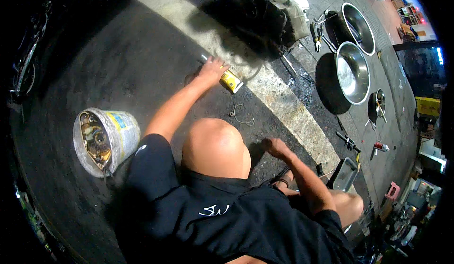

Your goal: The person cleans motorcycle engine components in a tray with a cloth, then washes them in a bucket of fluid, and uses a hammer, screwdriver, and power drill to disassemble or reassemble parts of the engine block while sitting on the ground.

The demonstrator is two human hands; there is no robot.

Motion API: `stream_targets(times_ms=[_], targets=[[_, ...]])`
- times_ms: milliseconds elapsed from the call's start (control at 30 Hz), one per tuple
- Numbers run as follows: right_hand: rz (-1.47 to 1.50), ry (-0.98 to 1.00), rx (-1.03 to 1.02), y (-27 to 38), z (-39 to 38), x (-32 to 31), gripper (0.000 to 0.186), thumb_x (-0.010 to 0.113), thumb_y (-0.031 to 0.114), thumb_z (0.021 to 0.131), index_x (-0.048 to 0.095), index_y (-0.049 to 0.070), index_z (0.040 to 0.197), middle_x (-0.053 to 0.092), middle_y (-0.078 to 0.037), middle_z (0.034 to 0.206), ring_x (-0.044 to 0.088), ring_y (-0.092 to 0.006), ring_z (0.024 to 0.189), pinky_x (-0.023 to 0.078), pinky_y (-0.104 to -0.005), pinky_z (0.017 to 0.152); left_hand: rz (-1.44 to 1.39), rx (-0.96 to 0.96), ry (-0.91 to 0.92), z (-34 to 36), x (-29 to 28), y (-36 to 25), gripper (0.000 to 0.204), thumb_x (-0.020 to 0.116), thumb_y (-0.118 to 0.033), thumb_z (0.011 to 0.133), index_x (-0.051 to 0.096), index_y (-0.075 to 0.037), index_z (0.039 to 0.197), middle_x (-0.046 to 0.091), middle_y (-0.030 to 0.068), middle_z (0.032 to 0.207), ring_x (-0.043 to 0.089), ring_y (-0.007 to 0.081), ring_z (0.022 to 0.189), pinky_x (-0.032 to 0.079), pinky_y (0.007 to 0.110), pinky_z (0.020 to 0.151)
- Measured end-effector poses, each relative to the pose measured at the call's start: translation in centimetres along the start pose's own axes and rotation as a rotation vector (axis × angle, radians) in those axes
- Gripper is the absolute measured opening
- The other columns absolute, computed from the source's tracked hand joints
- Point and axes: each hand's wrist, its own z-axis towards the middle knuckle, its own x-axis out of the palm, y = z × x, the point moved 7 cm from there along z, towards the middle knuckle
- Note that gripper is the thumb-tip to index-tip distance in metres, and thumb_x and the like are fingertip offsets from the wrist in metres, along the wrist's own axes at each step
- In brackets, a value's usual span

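Observation:
My left hand (213,71) is closed around a yellow tube (231,81) with a white crimped end, low over the dark ground beside a pale painted stripe. A thin white tip pokes out on the far side of this hand. My right hand (278,148) is curled into a fist above the ground, right of my bare knee; what lies inside its fingers, if anything, is hidden. Between the two hands lies a thin bent wire ring (245,121), with a tiny round part (231,114) next to it.
An engine block (291,15) stands at the far side. On the right are two steel bowls (353,72), pliers (318,37), a small metal cup (379,104), a can (381,146) and a grey tray (344,175). At left, a white bucket (125,134) holds a metal engine part (96,138).

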Motion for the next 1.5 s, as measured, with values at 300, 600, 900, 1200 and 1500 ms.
stream_targets(times_ms=[300,600,900,1200,1500], targets=[[0.245,-0.050,0.276,-3.1,-5.4,2.7,0.033,0.060,0.032,0.087,0.066,0.006,0.106,0.067,-0.020,0.099,0.063,-0.0398,0.095,0.051,-0.0439,0.081,0.042,-0.092,0.076,0.4,-4.0,8.9,0.047,0.073,-0.015,0.067,0.063,-0.010,0.112,0.059,0.0117,0.109,0.055,0.0316,0.107,0.037,0.050,0.101],[0.127,-0.062,0.126,-2.7,-0.1,-1.3,0.034,0.059,0.036,0.087,0.063,0.010,0.108,0.066,-0.020,0.100,0.061,-0.0426,0.094,0.050,-0.0505,0.078,0.142,-0.388,-0.282,3.3,-15.5,21.3,0.059,0.068,-0.016,0.076,0.050,-0.007,0.131,0.053,0.0181,0.128,0.048,0.0324,0.121,0.036,0.044,0.104],[-0.362,-0.235,0.399,-19.7,-11.7,-23.8,0.022,0.060,0.024,0.086,0.065,0.008,0.101,0.069,-0.015,0.096,0.067,-0.0341,0.086,0.053,-0.0463,0.074,-0.620,-0.042,0.165,7.1,-14.4,2.9,0.046,0.067,-0.028,0.085,0.059,-0.009,0.126,0.061,0.0162,0.125,0.058,0.0300,0.116,0.046,0.039,0.097],[-0.303,-0.532,0.465,-34.0,-18.7,-28.5,0.030,0.061,0.030,0.090,0.064,0.007,0.109,0.068,-0.017,0.101,0.064,-0.0372,0.096,0.052,-0.0466,0.081,-0.737,-0.264,0.300,10.6,-24.5,-1.7,0.049,0.064,-0.028,0.086,0.057,-0.004,0.128,0.061,0.0145,0.124,0.057,0.0255,0.114,0.042,0.035,0.098],[0.067,-0.562,0.319,-37.3,-5.2,-28.9,0.053,0.060,0.038,0.090,0.058,-0.007,0.118,0.063,-0.027,0.113,0.060,-0.0399,0.108,0.048,-0.0455,0.091,-0.468,-0.269,0.578,12.7,-30.3,-13.7,0.051,0.066,-0.026,0.089,0.052,-0.007,0.134,0.060,0.0145,0.126,0.059,0.0232,0.111,0.048,0.034,0.090]])
